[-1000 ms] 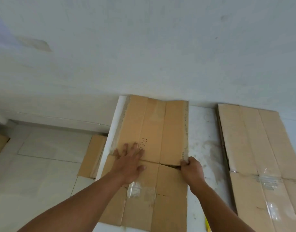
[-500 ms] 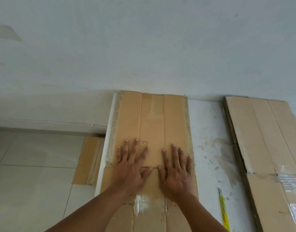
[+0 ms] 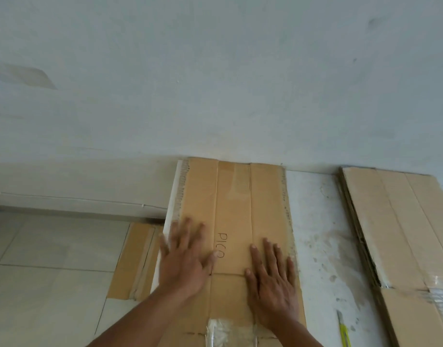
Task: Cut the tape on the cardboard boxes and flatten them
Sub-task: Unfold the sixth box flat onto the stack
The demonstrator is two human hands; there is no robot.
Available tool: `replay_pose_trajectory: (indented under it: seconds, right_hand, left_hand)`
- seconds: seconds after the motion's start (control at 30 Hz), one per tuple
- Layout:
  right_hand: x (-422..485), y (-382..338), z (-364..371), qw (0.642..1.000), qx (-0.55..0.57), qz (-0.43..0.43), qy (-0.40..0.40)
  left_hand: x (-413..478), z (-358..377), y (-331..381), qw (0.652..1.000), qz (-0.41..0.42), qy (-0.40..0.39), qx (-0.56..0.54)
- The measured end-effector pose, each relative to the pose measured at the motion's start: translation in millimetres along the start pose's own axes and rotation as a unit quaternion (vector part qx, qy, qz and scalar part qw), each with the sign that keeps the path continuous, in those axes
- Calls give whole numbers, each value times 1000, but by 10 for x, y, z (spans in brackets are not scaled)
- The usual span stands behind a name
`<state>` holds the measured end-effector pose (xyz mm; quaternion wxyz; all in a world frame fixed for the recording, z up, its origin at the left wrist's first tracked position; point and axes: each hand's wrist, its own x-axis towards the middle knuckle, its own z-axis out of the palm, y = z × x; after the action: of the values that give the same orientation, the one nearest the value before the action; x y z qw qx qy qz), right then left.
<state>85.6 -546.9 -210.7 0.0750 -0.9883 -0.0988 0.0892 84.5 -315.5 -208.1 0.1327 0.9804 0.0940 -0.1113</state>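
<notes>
Now the flattened brown cardboard box (image 3: 234, 196) is lying on the white tabletop (image 3: 315, 221) against the wall, with the left hand (image 3: 185, 261) and right hand (image 3: 273, 279) pressing it, fingers spread, gripping nothing. It is probably handling light and stiff, springing at creases; the long side edges are offering the best hold.

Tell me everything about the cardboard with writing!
The flattened cardboard box is brown, creased lengthwise into three panels, with rough side edges, handwritten letters like PICO, and clear tape near its close end. It lies flat on the white surface, far end at the wall. The left hand and right hand press on it flat.
</notes>
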Motion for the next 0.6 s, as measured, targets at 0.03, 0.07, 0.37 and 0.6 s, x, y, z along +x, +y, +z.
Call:
replay_pose_trajectory:
  seconds: [0.03,0.07,0.37,0.6]
  right_hand:
    - [7,9,-12,1000,8,0,5]
    - [17,14,-31,1000,20,5,9]
    - [-62,-50,-332,962,126,238,-35]
    - [-7,-116,-586,961,82,242,-102]
  left_hand:
    - [62,-61,-50,999,-41,0,-14]
    - [109,-123,-77,997,-75,-10,-30]
    - [-312,-226,-138,931,-237,-24,-277]
    - [-330,-357,-235,917,-242,-68,-311]
